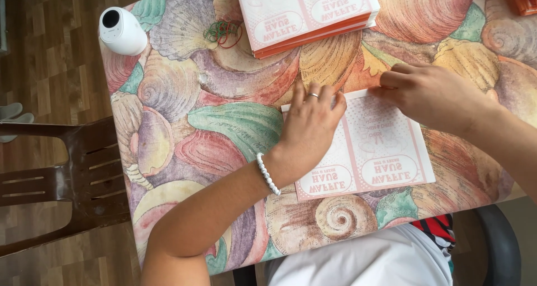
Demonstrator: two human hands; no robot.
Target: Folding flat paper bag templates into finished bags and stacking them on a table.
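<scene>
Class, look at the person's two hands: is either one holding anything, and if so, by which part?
Nothing is lifted. The left hand presses flat on the left part of the pink-and-white paper sheet, and the right hand presses its fingers on the sheet's top edge.

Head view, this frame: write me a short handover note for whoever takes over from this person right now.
Left hand: flat, palm down, on the left half of the pink-and-white paper sheet; it grips nothing.
Right hand: fingertips press the sheet's top right edge.
The sheet lies flat on the shell-patterned table, near the front edge.
A stack of similar sheets sits at the far edge, with rubber bands and a small white device to its left.
Done: one sheet laid out. Left: no fold is visible yet.
</scene>
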